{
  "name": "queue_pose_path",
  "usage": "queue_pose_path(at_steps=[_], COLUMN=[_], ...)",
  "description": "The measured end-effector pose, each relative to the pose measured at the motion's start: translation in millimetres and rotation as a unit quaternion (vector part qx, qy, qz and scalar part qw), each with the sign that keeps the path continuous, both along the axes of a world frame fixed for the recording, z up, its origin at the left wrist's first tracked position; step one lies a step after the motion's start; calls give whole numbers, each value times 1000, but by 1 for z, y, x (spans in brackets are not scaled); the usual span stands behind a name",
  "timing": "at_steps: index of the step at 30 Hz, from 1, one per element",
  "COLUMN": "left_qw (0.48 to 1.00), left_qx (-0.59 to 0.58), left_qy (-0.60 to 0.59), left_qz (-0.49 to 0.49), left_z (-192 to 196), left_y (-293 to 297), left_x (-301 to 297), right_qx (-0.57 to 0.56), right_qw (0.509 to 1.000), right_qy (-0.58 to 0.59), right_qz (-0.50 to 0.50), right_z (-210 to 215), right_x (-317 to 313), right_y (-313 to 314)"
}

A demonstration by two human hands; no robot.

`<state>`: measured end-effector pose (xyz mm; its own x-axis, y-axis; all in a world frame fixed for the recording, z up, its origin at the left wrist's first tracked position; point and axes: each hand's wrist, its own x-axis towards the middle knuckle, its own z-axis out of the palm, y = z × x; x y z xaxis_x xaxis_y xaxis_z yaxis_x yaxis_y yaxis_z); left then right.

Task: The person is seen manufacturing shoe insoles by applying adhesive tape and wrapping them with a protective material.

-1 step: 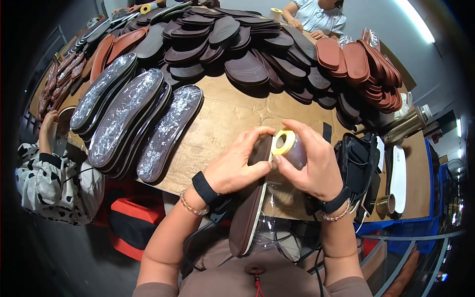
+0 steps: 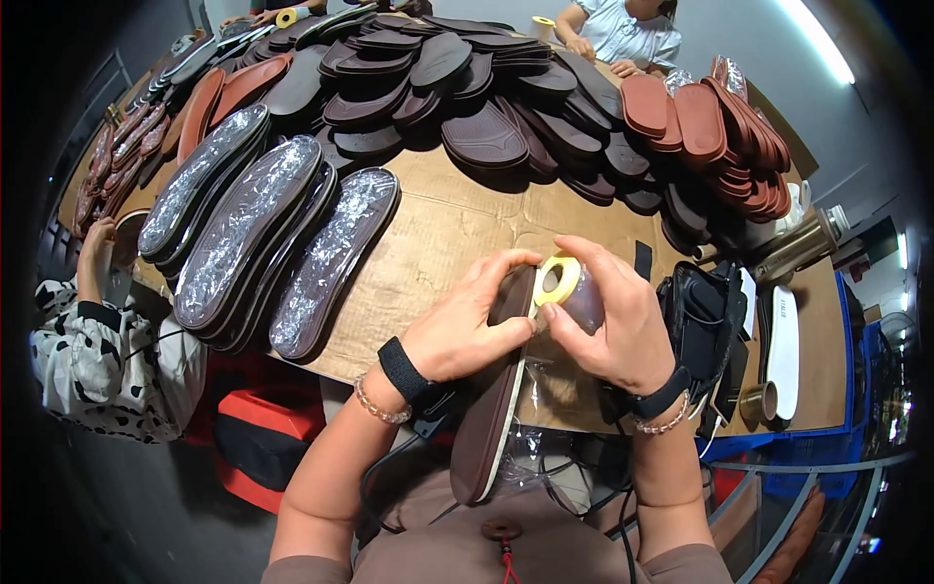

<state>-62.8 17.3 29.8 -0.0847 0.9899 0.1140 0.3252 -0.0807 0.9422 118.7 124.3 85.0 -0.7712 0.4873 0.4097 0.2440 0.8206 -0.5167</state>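
Note:
A dark brown shoe sole (image 2: 484, 433) stands on edge in front of me, its lower end near my lap and its pale rim facing right. My left hand (image 2: 452, 326) is closed round its upper part, thumb against the rim. In my right hand (image 2: 618, 316) is a roll of clear tape (image 2: 557, 280) with a yellow core, pressed close to the sole's upper end. Both thumbs nearly meet there. Clear film (image 2: 530, 448) hangs along the sole's right side. Left of my hands lie dark soles (image 2: 336, 263) covered in shiny clear film, some stacked.
A big heap of dark soles (image 2: 486, 131) covers the far table, with reddish-brown soles (image 2: 700, 122) at its right. On the right are a black bag (image 2: 699, 316), a metal flask (image 2: 803, 243), a white sole (image 2: 782, 355) and a small cup (image 2: 758, 401). Other people sit left and far.

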Motion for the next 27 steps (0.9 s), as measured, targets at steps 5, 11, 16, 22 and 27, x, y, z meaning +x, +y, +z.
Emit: queue_pose_path(at_steps=[5,11,16,22,27], left_qw=[1000,1000,999,1000,997], left_qx=[-18,-22,14,-10,15], left_qy=[4,-16,34,-16,69], left_qz=[-11,-12,2,13,34], left_z=[1,-1,-3,-1,-1], left_y=[1,1,1,7,10], left_x=[-1,0,0,1,5], right_qx=[8,81,129,131,164], right_qw=[1000,996,991,990,985], right_qy=[4,18,22,33,44], right_qz=[12,-15,-29,-24,-15], right_z=[2,-4,-8,-9,-11], right_x=[1,-1,-4,-4,-5], right_y=[4,5,7,8,10])
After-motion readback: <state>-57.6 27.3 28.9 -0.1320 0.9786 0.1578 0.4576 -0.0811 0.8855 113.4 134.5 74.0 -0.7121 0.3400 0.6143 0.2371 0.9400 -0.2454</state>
